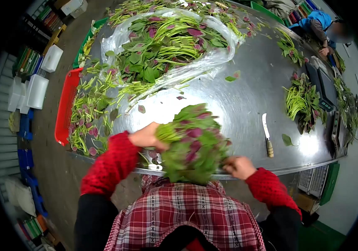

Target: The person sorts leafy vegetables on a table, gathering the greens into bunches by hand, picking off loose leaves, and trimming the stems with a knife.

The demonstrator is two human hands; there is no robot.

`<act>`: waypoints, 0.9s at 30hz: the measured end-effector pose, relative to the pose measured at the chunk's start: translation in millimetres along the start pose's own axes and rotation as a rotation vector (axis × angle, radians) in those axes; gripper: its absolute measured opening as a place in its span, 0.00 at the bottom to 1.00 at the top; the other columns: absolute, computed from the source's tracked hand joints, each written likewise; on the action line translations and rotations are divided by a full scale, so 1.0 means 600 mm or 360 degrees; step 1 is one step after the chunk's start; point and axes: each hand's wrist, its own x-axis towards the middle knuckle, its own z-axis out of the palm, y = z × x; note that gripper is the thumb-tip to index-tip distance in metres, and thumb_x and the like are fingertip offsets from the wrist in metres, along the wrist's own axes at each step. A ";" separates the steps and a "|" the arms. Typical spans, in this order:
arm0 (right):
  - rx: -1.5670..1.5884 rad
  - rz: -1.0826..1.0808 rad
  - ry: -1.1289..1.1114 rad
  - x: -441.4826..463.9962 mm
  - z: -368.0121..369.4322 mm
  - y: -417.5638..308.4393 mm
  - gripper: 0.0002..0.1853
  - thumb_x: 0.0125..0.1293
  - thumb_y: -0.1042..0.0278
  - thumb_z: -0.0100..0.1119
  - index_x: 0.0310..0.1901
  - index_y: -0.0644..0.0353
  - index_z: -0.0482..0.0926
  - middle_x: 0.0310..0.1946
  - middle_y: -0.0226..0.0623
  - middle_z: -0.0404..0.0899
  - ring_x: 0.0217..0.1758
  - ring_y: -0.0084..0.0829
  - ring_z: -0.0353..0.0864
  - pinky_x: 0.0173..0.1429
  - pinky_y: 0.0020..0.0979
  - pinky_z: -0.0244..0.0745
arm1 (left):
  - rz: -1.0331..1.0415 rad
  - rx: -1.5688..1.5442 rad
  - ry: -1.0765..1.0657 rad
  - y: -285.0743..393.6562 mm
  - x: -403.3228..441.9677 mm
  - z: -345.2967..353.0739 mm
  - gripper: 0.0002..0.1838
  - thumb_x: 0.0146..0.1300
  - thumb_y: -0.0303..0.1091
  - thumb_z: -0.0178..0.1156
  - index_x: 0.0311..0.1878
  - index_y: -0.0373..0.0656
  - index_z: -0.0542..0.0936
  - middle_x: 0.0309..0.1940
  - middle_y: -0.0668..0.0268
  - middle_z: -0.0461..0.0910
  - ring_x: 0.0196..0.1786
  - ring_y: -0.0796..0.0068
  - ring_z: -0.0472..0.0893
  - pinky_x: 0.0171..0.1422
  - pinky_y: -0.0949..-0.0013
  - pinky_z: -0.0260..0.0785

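Observation:
My left hand (147, 137) is closed around the pale green stems of a bunch of red-and-green amaranth (193, 144). The bunch is held over the front edge of the steel table, its leaves pointing right and blurred by motion. At the leafy right side of the bunch, my right hand (239, 167) has its fingers pinched together; what is between them is too blurred to make out. A knife (267, 136) with a wooden handle lies on the table beyond my right hand. Behind the bunch, a large clear plastic bag (225, 54) lies open, full of more amaranth.
Loose stems and leaves (89, 113) lie at left beside a red crate (65, 104). Another bunch (302, 100) sits at right near a dark scale (323, 85). A person in a blue vest (319, 19) works at the far right. Bare steel table (250, 96) shows between.

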 end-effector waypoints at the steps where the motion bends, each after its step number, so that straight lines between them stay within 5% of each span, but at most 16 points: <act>1: -0.0135 0.0166 0.0366 -0.017 0.007 0.014 0.27 0.54 0.60 0.68 0.56 0.58 0.77 0.53 0.47 0.77 0.51 0.46 0.79 0.53 0.42 0.76 | -0.0128 0.0090 0.0023 -0.008 -0.043 -0.030 0.21 0.45 0.25 0.73 0.45 0.36 0.80 0.34 0.66 0.82 0.36 0.78 0.78 0.43 0.69 0.74; 2: -0.0462 -0.0108 0.0729 -0.024 0.004 0.024 0.35 0.52 0.53 0.70 0.60 0.61 0.72 0.61 0.57 0.68 0.60 0.53 0.72 0.60 0.48 0.70 | -0.0259 0.0180 0.0050 -0.004 -0.096 -0.061 0.22 0.45 0.25 0.73 0.47 0.35 0.80 0.34 0.66 0.83 0.37 0.78 0.78 0.44 0.68 0.74; 4: -0.0679 -0.0118 0.0557 -0.002 0.028 0.028 0.48 0.50 0.39 0.68 0.67 0.65 0.64 0.67 0.68 0.54 0.69 0.64 0.58 0.69 0.57 0.56 | -0.0423 0.0463 0.0296 0.030 -0.193 -0.124 0.20 0.43 0.25 0.73 0.43 0.37 0.81 0.35 0.67 0.83 0.36 0.78 0.79 0.45 0.69 0.74; 7: -0.0554 -0.0299 0.0439 0.191 0.087 -0.105 0.64 0.46 0.21 0.58 0.70 0.73 0.54 0.71 0.72 0.37 0.76 0.65 0.39 0.72 0.63 0.44 | -0.0661 0.1148 0.0732 0.138 -0.336 -0.201 0.23 0.43 0.22 0.68 0.47 0.37 0.80 0.39 0.66 0.84 0.40 0.77 0.81 0.47 0.69 0.74; 9: 0.0277 -0.0544 0.0296 0.327 0.126 -0.231 0.60 0.45 0.27 0.64 0.68 0.71 0.58 0.71 0.66 0.45 0.75 0.59 0.46 0.73 0.59 0.43 | -0.0680 0.1034 0.1165 0.200 -0.373 -0.199 0.22 0.43 0.20 0.66 0.46 0.37 0.79 0.36 0.68 0.83 0.39 0.79 0.80 0.46 0.71 0.73; 10: -0.0010 -0.0966 0.0597 0.393 0.146 -0.295 0.57 0.46 0.30 0.65 0.68 0.69 0.59 0.71 0.63 0.48 0.72 0.59 0.53 0.71 0.56 0.53 | -0.0591 0.0945 0.1359 0.232 -0.381 -0.192 0.21 0.43 0.19 0.65 0.45 0.37 0.79 0.34 0.69 0.83 0.38 0.80 0.79 0.45 0.72 0.73; 12: -0.0286 -0.1200 0.0762 0.460 0.167 -0.405 0.50 0.47 0.41 0.70 0.65 0.67 0.62 0.68 0.57 0.57 0.70 0.55 0.58 0.72 0.49 0.52 | -0.0426 0.0973 0.1574 0.291 -0.399 -0.177 0.18 0.42 0.18 0.64 0.42 0.35 0.77 0.32 0.71 0.81 0.34 0.83 0.77 0.39 0.74 0.70; 14: -0.0179 -0.1421 0.0659 0.445 0.119 -0.433 0.43 0.49 0.46 0.70 0.62 0.65 0.68 0.61 0.53 0.69 0.65 0.50 0.67 0.69 0.46 0.59 | -0.0295 0.0950 0.1622 0.342 -0.425 -0.156 0.17 0.42 0.19 0.65 0.39 0.35 0.77 0.30 0.71 0.80 0.32 0.83 0.76 0.36 0.76 0.69; 16: 0.0046 -0.1190 0.0308 0.418 0.032 -0.380 0.30 0.52 0.55 0.70 0.55 0.61 0.76 0.50 0.46 0.79 0.54 0.43 0.78 0.60 0.40 0.71 | -0.0288 0.0816 0.1592 0.356 -0.456 -0.145 0.17 0.40 0.21 0.68 0.37 0.36 0.77 0.29 0.70 0.79 0.31 0.82 0.76 0.34 0.76 0.68; 17: 0.0389 -0.1020 0.0689 0.417 0.004 -0.327 0.21 0.55 0.57 0.68 0.48 0.58 0.80 0.43 0.45 0.82 0.46 0.46 0.82 0.50 0.39 0.77 | 0.0053 0.0715 0.1383 0.329 -0.463 -0.156 0.18 0.39 0.23 0.70 0.37 0.36 0.78 0.31 0.67 0.80 0.32 0.79 0.78 0.34 0.75 0.70; 19: 0.0490 -0.0687 0.1175 0.386 -0.135 -0.284 0.24 0.53 0.60 0.71 0.49 0.64 0.79 0.43 0.48 0.82 0.46 0.46 0.82 0.52 0.39 0.77 | 0.0527 0.0613 0.1088 0.291 -0.397 -0.143 0.22 0.39 0.25 0.76 0.39 0.35 0.77 0.26 0.61 0.78 0.28 0.70 0.76 0.33 0.65 0.68; 21: 0.0317 -0.1070 0.1337 0.311 -0.264 -0.322 0.37 0.49 0.57 0.74 0.59 0.68 0.71 0.53 0.54 0.77 0.56 0.47 0.77 0.60 0.39 0.72 | 0.0599 0.0350 0.0689 0.228 -0.322 -0.148 0.27 0.37 0.26 0.78 0.43 0.33 0.76 0.32 0.60 0.79 0.36 0.66 0.78 0.43 0.62 0.71; 24: 0.0316 -0.1432 0.0658 0.272 -0.304 -0.361 0.54 0.40 0.50 0.78 0.67 0.67 0.61 0.62 0.56 0.68 0.65 0.48 0.68 0.69 0.39 0.62 | 0.1060 -0.0295 -0.0359 0.171 -0.122 -0.140 0.32 0.33 0.20 0.77 0.46 0.33 0.75 0.35 0.58 0.80 0.39 0.63 0.80 0.48 0.62 0.72; 26: 0.0337 -0.0930 -0.0246 0.266 -0.297 -0.339 0.51 0.42 0.60 0.78 0.68 0.65 0.61 0.63 0.48 0.70 0.66 0.40 0.69 0.70 0.39 0.61 | 0.0803 -0.0962 -0.0502 0.147 -0.046 -0.108 0.29 0.33 0.21 0.73 0.45 0.33 0.74 0.30 0.57 0.78 0.33 0.61 0.78 0.44 0.60 0.69; 27: 0.0529 -0.1038 -0.0403 0.276 -0.269 -0.303 0.47 0.44 0.63 0.77 0.66 0.65 0.63 0.60 0.47 0.73 0.62 0.38 0.72 0.67 0.38 0.64 | 0.0919 -0.1035 -0.0537 0.134 -0.003 -0.097 0.28 0.37 0.24 0.72 0.46 0.36 0.73 0.27 0.59 0.78 0.31 0.63 0.77 0.40 0.61 0.65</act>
